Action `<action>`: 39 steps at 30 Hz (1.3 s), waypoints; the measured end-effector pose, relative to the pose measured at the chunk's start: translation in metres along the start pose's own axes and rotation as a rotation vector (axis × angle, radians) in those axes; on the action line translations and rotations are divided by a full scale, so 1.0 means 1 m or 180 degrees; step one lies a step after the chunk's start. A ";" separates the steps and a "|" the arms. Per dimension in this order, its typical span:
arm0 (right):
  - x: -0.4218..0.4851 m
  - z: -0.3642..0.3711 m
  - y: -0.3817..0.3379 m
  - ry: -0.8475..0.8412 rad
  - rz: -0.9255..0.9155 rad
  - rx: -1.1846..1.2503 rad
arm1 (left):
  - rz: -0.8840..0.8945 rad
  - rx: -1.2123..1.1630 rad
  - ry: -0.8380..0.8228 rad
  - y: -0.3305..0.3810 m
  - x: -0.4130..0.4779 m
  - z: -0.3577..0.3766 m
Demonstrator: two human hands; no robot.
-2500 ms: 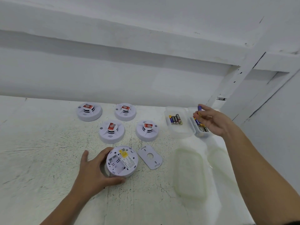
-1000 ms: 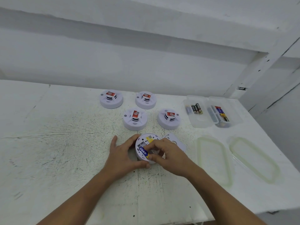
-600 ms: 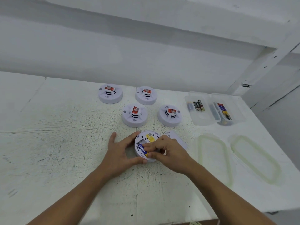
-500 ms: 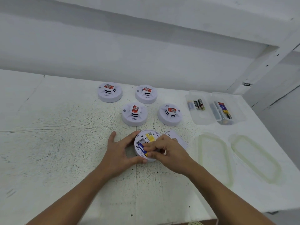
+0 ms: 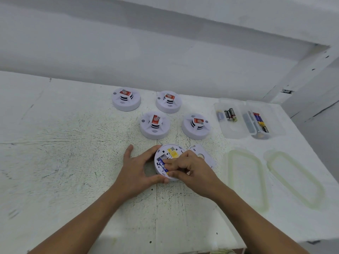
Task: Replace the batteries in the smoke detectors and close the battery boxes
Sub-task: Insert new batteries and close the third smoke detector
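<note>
In the head view, the left hand (image 5: 136, 172) is cupping the upturned smoke detector (image 5: 167, 158) on the white table (image 5: 64, 153), fingers curled around its rim, while the right hand (image 5: 190, 170) is pinching a blue battery (image 5: 163, 165) in its open compartment, the detached cover (image 5: 202, 155) lying just beside.

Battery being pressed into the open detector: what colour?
Blue with yellow, battery, head view.

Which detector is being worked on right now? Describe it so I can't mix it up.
On the white table, five round white detectors sit left of two clear battery boxes. It is the nearest one, between both hands. Only it lies underside up, compartment open, with a blue battery.
</note>
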State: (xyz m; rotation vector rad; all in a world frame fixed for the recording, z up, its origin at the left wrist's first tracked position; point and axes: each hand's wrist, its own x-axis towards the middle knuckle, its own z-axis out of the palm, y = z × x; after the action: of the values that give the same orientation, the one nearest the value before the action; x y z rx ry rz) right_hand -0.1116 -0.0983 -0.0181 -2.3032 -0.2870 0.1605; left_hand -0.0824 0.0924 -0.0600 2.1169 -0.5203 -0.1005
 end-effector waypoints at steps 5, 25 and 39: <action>-0.003 0.003 0.005 0.0033 -0.0197 -0.0098 | 0.0032 0.0038 -0.0006 -0.001 0.000 0.000; -0.002 -0.004 -0.007 -0.0138 -0.0176 -0.0317 | -0.0031 0.0040 -0.0026 0.007 -0.002 -0.002; 0.009 -0.074 0.014 0.0002 0.0460 0.0882 | -0.0398 0.0352 0.0067 0.023 -0.006 0.019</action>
State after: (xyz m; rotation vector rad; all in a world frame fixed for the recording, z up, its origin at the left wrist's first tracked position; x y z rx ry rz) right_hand -0.0852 -0.1571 0.0218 -2.0476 -0.0905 0.2561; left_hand -0.1005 0.0693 -0.0527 2.2557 -0.3886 -0.1229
